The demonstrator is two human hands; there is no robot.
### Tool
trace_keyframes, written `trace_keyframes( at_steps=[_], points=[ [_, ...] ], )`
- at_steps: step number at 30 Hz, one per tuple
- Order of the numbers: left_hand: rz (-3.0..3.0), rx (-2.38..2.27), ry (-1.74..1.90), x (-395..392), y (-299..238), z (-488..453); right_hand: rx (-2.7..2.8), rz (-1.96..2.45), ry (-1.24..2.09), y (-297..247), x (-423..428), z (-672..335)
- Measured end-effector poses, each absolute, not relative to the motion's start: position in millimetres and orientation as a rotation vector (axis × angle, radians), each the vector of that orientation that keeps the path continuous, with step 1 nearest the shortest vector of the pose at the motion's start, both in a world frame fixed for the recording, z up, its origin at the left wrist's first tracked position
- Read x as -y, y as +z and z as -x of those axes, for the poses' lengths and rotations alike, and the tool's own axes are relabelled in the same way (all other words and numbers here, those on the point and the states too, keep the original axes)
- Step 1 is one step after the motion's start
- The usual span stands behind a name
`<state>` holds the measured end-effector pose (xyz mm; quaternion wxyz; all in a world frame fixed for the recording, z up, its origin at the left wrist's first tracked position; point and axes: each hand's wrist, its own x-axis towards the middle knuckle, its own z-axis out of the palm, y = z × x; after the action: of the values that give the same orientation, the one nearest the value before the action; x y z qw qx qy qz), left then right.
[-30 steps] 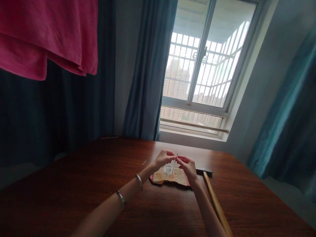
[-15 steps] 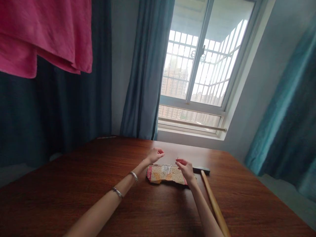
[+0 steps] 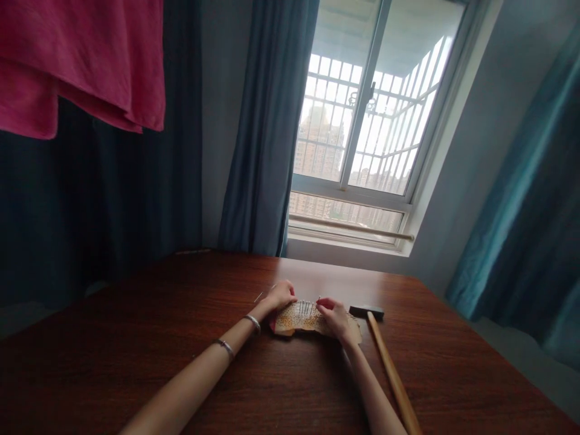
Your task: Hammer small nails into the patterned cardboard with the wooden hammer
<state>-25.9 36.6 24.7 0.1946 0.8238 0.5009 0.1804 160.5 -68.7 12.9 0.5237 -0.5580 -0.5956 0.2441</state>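
Note:
A spotted, pale-yellow board (image 3: 299, 325) with a ragged near edge lies on the table, its left end pinkish. A row of several thin metal nails (image 3: 306, 307) stands upright in its middle. Between thumb and fingertips my right hand (image 3: 334, 317) pinches a nail (image 3: 319, 298), just right of that row and over the board. My left hand (image 3: 281, 295) is closed at the board's far left part; what its fingers hold, if anything, is hidden. A thin light-coloured piece (image 3: 258, 296) shows behind that hand, too small to name.
To the right lies a hammer with a dark head (image 3: 366, 312) and a long wooden handle (image 3: 392, 368). Everything rests on a brown wooden table (image 3: 217, 266). Blue curtains (image 3: 256, 151) and a barred window (image 3: 357, 133) stand behind it; a pink cloth (image 3: 86, 60) hangs upper left.
My left hand has come down and right, onto the board's left part. My right hand has lowered slightly and moved left with the nail, close to the upright row.

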Motion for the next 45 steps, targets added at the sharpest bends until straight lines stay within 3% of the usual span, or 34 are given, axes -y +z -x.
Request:
trace_keyframes(
  at_steps=[17,29,34,39,45],
  points=[
    [-2.256,-1.306,0.492,-59.0,10.4,21.0,1.49,1.398,0.505,8.0,68.7,-157.2],
    [-2.351,-1.603,0.692,-63.0,17.9,46.7,1.487,1.407,0.517,9.3,69.8,-154.2],
    [-2.191,-1.202,0.832,-50.8,27.3,38.9,1.502,1.404,0.504,9.6,71.2,-153.3],
    [-2.04,-0.686,0.571,-23.2,46.0,30.5,1.528,1.399,0.495,11.8,74.4,-151.7],
    [-2.198,-0.738,0.596,6.1,43.5,21.6,1.558,1.407,0.496,16.1,77.9,-150.6]
  ],
)
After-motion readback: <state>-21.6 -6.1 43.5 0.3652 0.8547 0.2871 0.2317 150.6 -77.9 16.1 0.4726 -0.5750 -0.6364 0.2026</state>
